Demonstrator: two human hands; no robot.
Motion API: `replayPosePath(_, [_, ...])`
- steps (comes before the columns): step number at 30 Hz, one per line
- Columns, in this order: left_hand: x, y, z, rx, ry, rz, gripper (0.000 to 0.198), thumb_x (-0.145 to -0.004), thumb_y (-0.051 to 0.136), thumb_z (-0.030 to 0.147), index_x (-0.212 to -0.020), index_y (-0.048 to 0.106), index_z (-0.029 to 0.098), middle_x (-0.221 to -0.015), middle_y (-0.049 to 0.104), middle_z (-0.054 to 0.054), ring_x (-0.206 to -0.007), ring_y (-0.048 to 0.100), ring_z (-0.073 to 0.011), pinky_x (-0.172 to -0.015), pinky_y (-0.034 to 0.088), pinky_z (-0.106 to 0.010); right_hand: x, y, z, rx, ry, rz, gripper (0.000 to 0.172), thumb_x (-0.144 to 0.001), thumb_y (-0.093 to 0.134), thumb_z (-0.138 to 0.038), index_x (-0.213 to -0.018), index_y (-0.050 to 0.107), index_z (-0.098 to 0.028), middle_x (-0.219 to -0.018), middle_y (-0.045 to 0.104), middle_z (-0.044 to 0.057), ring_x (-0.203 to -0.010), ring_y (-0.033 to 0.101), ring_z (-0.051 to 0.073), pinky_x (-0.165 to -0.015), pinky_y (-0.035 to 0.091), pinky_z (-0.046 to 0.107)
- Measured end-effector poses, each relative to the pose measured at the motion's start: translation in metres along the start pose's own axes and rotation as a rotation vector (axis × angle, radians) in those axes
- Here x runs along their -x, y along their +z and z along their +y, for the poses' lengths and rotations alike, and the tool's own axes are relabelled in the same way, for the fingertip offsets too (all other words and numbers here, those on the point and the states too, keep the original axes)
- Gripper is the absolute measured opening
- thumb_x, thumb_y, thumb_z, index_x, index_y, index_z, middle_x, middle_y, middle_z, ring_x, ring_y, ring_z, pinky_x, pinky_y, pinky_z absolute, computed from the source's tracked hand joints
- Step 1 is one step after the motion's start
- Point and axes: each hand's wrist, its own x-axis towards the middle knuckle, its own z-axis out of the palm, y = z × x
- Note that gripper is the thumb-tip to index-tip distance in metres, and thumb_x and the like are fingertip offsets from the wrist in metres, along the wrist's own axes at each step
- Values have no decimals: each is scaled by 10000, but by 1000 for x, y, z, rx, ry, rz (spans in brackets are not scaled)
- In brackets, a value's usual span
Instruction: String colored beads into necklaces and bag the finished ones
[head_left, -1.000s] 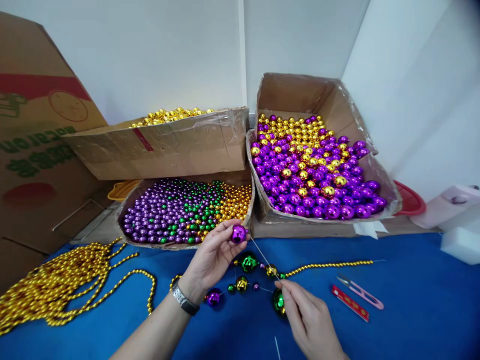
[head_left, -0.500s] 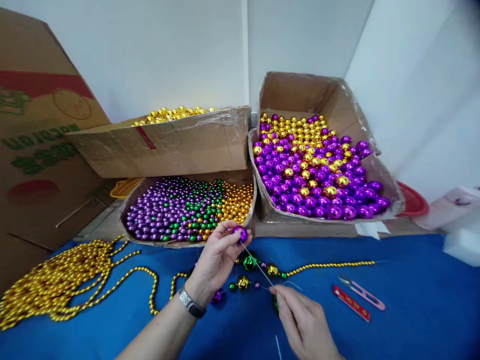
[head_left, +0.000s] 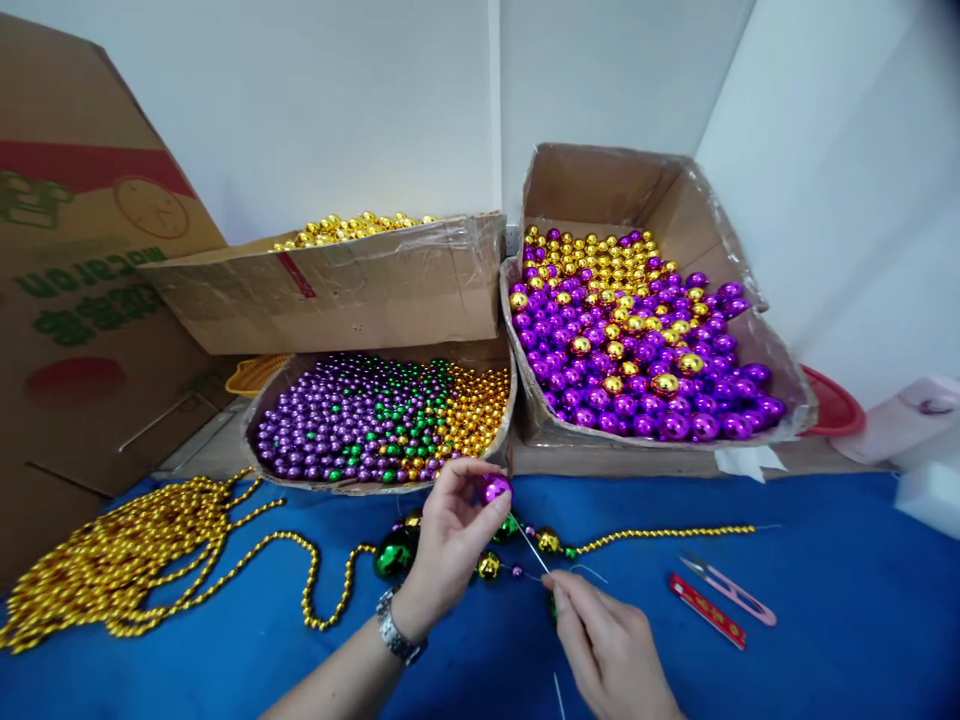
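Note:
My left hand (head_left: pixel 450 535) pinches a shiny purple bead (head_left: pixel 496 489) between thumb and fingertips, just in front of the low box of small beads (head_left: pixel 379 422). A thin needle (head_left: pixel 531 546) runs from that bead down to my right hand (head_left: pixel 600 640), whose fingers are pinched on its lower end. Under my hands on the blue cloth (head_left: pixel 825 600) lies a partly strung strand: a large green bead (head_left: pixel 395 556), gold and small purple beads, and a thin gold bead chain (head_left: pixel 660 533) trailing right.
A box of large purple and gold beads (head_left: pixel 645 340) stands at back right, a box of gold beads (head_left: pixel 345 275) at back left. A heap of gold bead chains (head_left: pixel 112 560) lies at left. Thread snips (head_left: pixel 731 590) and a red cutter (head_left: pixel 706 622) rest at right.
My left hand has lowered the purple bead toward the cloth and slid it along the needle toward my right hand. A large green bead now shows left of my wrist.

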Motion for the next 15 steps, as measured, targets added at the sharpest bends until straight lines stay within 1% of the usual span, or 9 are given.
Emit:
replayPosePath(3, [4, 1, -5, 91, -88, 30, 441, -770, 673, 171, -1146, 449, 230, -1025, 573, -52, -984, 562, -174, -869, 449, -309, 2, 3, 2, -7, -11, -19, 231, -921, 381, -152, -1051, 570, -175, -818, 695, 61, -695, 686, 156, -637, 535, 207])
replayPosePath(6, [12, 3, -9, 93, -122, 12, 528, -736, 704, 167, -1175, 418, 231, -1007, 568, -50, -969, 572, -178, -840, 472, -304, 1, 5, 3, -1, -17, -13, 228, -925, 378, -152, -1043, 572, -171, -781, 687, 59, -639, 674, 152, -589, 526, 205])
replayPosePath(8, [17, 3, -8, 57, -109, -47, 620, -726, 712, 169, -1240, 373, 245, -1011, 567, -50, -989, 572, -186, -850, 480, -313, -2, 6, 3, 3, -33, 11, 229, -927, 375, -156, -1045, 572, -163, -806, 692, 72, -655, 677, 158, -592, 526, 212])
replayPosePath(9, [17, 2, -6, 31, -104, -96, 647, -735, 704, 183, -1274, 350, 248, -1037, 566, -60, -1018, 565, -196, -862, 482, -322, -3, 6, 3, 3, -37, 22, 229, -928, 375, -157, -1047, 571, -161, -821, 693, 78, -672, 679, 161, -603, 527, 215])
replayPosePath(10, [15, -2, -2, -9, -96, -144, 627, -760, 681, 208, -1290, 348, 242, -1073, 565, -74, -1047, 557, -207, -873, 483, -332, -3, 6, 4, 3, -38, 29, 227, -929, 377, -158, -1047, 571, -161, -824, 692, 80, -681, 679, 163, -614, 527, 219])
replayPosePath(12, [4, -15, 8, -174, -54, -200, 460, -826, 600, 266, -1247, 424, 207, -1140, 564, -102, -1078, 547, -217, -886, 484, -338, -3, 4, 6, 4, -22, 34, 217, -931, 383, -161, -1036, 573, -167, -799, 685, 75, -653, 671, 157, -596, 519, 214])
replayPosePath(13, [-6, -25, 13, -317, -13, -204, 350, -858, 548, 289, -1186, 483, 184, -1154, 570, -109, -1073, 552, -214, -888, 483, -333, -3, 3, 7, 5, -13, 34, 209, -931, 388, -164, -1027, 575, -171, -776, 679, 69, -632, 665, 153, -582, 514, 209])
replayPosePath(14, [-18, -36, 18, -508, 31, -200, 276, -882, 504, 297, -1128, 525, 173, -1138, 588, -105, -1041, 568, -203, -880, 483, -323, -2, 2, 9, 8, -7, 34, 201, -931, 396, -167, -1019, 577, -175, -756, 673, 62, -619, 661, 150, -572, 511, 204])
replayPosePath(15, [-32, -49, 22, -744, 87, -211, 258, -892, 482, 292, -1111, 543, 171, -1119, 602, -97, -1022, 573, -193, -883, 477, -313, -1, 1, 11, 9, -8, 39, 194, -931, 404, -169, -1015, 578, -177, -745, 669, 58, -619, 662, 150, -570, 511, 199])
